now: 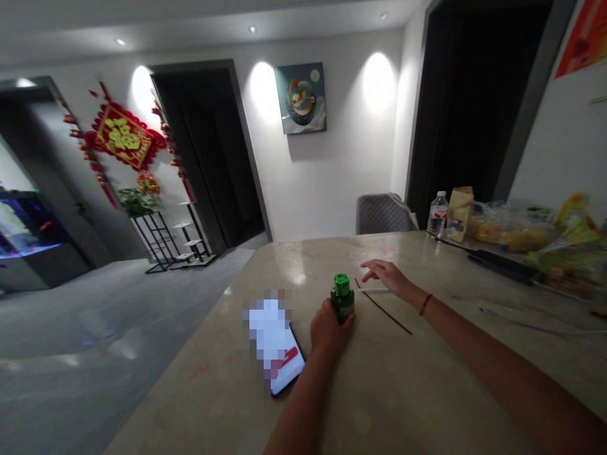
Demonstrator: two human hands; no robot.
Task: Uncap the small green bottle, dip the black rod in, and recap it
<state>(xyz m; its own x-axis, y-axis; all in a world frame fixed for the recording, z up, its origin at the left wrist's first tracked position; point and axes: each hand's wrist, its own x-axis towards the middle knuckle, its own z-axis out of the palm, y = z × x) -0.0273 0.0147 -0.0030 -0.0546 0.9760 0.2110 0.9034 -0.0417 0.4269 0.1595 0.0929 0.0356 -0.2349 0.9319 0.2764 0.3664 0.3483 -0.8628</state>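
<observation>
A dark green bottle with a bright green cap stands upright on the stone-topped table. My left hand is wrapped round its lower body. Beyond and to the right of the bottle, my right hand hovers over the table with its fingers apart and nothing in them. A thin dark stick lies slantwise below my right hand, and a short white stick lies near its upper end. To the left of my left hand is a phone, its lit screen partly blurred out.
At the right back are a water bottle, a paper bag, plastic bags of food and a long black object. Thin cables lie at the right. A grey chair stands behind the far edge.
</observation>
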